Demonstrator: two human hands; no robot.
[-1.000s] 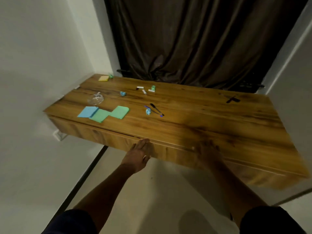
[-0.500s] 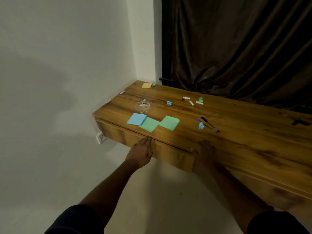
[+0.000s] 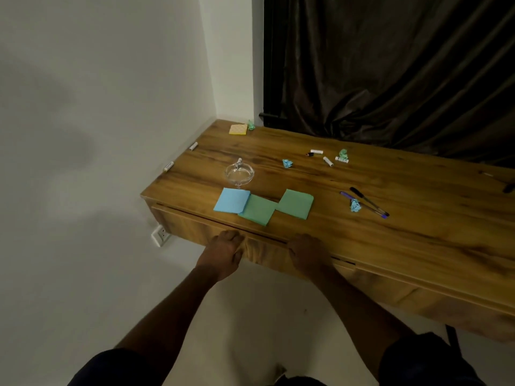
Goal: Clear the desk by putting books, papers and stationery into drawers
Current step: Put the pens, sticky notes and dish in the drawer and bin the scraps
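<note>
A wall-mounted wooden desk (image 3: pixel 404 232) carries a blue paper (image 3: pixel 231 200) and two green papers (image 3: pixel 257 210) (image 3: pixel 295 203) near its front edge. Two pens (image 3: pixel 367 203) lie to the right beside a crumpled blue scrap (image 3: pixel 355 206). A yellow sticky pad (image 3: pixel 238 129) sits in the far left corner. My left hand (image 3: pixel 223 249) and my right hand (image 3: pixel 306 252) both hold the left drawer front (image 3: pixel 189 227), fingers hooked at its top edge. A thin dark gap shows above the drawer front.
A glass ashtray (image 3: pixel 239 174) stands behind the papers. Small white tubes (image 3: pixel 328 161) and crumpled scraps (image 3: pixel 288 163) lie further back, and two more tubes (image 3: pixel 193 146) sit along the left wall edge. A dark curtain (image 3: pixel 390 65) hangs behind; a wall socket (image 3: pixel 160 235) sits below the desk.
The view has swung left and closer to the desk's left end. Both hands have shifted left along the front and now hold the left drawer's top edge.
</note>
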